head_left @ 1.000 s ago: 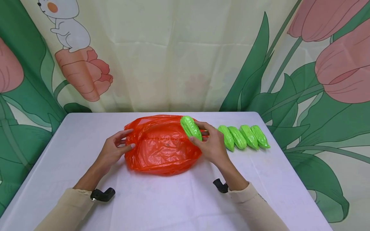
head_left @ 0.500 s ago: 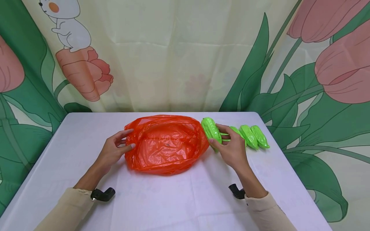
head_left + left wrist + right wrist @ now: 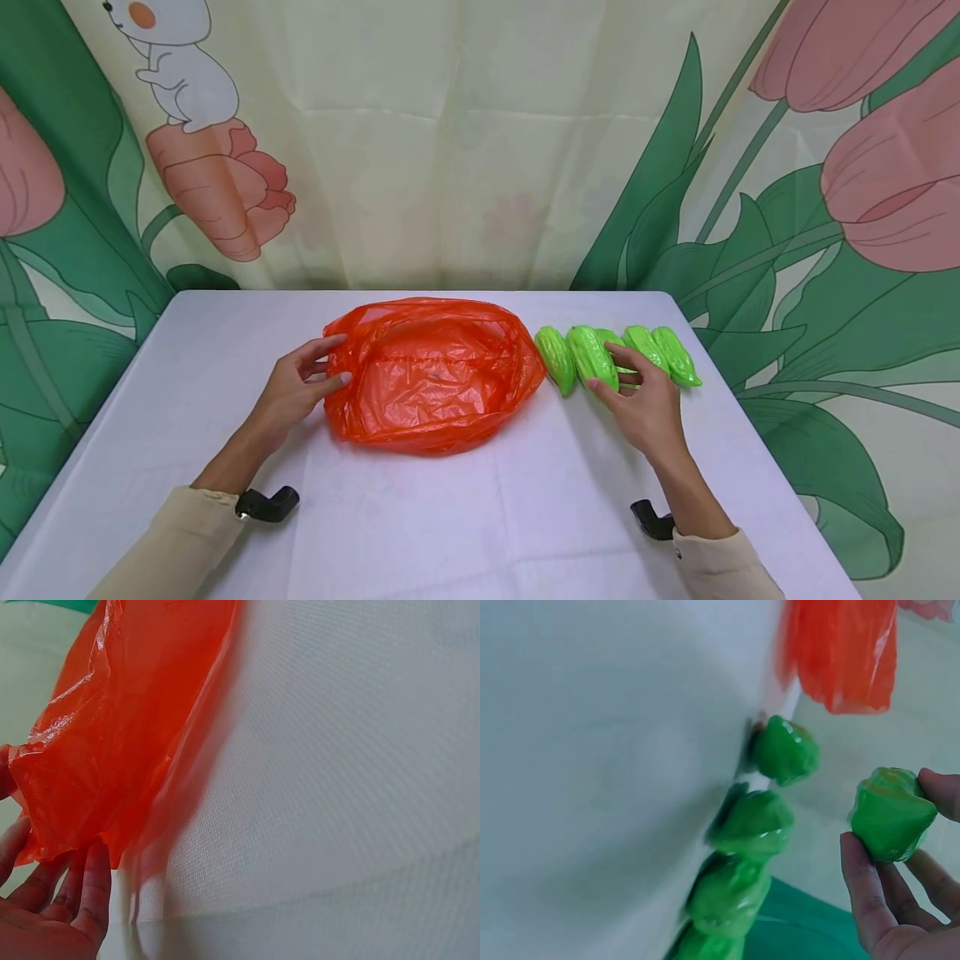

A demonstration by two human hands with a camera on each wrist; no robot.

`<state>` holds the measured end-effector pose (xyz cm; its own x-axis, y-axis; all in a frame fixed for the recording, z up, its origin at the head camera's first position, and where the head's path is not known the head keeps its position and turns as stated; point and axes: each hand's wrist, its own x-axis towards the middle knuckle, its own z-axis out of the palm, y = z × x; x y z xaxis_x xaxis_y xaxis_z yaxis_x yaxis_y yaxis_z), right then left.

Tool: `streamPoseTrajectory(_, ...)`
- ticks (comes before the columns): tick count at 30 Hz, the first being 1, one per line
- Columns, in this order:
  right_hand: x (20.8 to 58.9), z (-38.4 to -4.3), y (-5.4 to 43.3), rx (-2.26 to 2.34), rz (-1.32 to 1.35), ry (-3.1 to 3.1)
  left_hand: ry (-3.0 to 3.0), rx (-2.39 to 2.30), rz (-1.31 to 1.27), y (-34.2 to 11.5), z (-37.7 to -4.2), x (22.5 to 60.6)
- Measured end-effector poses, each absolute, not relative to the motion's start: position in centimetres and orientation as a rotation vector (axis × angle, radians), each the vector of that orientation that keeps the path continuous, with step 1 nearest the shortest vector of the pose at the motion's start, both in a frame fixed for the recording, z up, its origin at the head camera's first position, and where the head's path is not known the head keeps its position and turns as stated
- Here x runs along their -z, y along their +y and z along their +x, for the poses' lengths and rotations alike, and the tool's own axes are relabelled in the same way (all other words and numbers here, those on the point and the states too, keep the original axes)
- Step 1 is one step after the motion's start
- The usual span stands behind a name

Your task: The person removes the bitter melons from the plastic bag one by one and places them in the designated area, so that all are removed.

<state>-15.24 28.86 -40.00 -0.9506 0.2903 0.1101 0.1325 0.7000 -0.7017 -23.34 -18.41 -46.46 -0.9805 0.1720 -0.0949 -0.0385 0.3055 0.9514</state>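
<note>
At its left rim, a red plastic bag (image 3: 427,375) is held by my left hand (image 3: 296,379), its thumb and forefinger tips lying over the plastic. In the left wrist view, other fingers (image 3: 91,892) of that hand touch the bag's outside. My right hand (image 3: 641,400) grips a bright green, bumpy bitter melon (image 3: 592,357) between thumb and fingers, lifted off the table. Behind and beside it lies a row of similar melons, the leftmost melon (image 3: 555,360) close to the bag. The held one partly hides the row in the head view; the right wrist view shows a gap between them.
A white cloth covers the table (image 3: 420,525). A printed curtain (image 3: 487,167) with tulips and a rabbit hangs behind the far edge. The rightmost melon (image 3: 677,356) lies near the table's right side.
My right hand has moved right with the melon, from over the bag's right edge to above the row. The leftmost melon has come into sight. The left hand and bag stay put.
</note>
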Motion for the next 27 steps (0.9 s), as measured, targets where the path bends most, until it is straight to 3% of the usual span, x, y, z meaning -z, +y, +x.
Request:
streamPoseTrajectory(12,41.3,-13.5,31.5,-1.051,-0.432,-2.705,2.381,-1.747,0.118,-18.3,-23.3,46.3)
streamPoseTrajectory(27,42.9,-12.5,32.4,-1.064,-0.367,-2.790,2.400,-1.748,0.121,-18.2,-23.1,46.1)
